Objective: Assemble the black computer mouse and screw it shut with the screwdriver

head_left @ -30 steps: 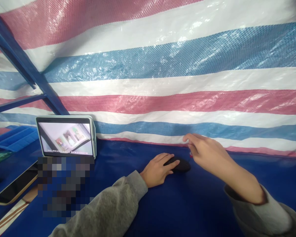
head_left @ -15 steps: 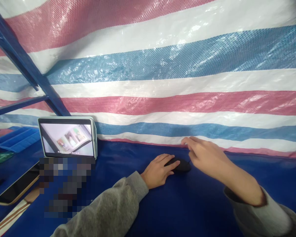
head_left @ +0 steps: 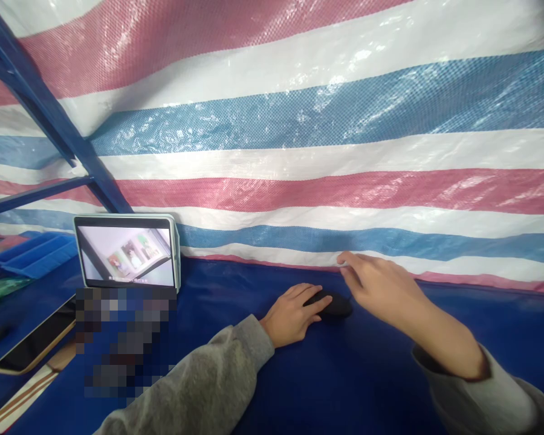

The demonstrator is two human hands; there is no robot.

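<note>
My left hand (head_left: 292,315) rests on the blue tabletop (head_left: 326,374), its fingers reaching over the left side of a black computer mouse (head_left: 338,305) and gripping it. Just right of the mouse, my right hand (head_left: 376,287) is raised near the back edge of the table. Its index finger and thumb point left with a gap between them, and the other fingers are curled or hidden. Nothing that I can make out is in my right hand.
A tablet (head_left: 127,254) stands at the left, showing a video. Near it lie a phone (head_left: 36,338), blue trays (head_left: 40,254) and green packaging (head_left: 4,293). A striped sheet (head_left: 299,193) hangs behind, and a blue metal frame (head_left: 68,121) rises at the left.
My right thumb and index finger have spread slightly apart. The view has shifted a little, moving the tablet and phone slightly right. My left hand stays on the mouse.
</note>
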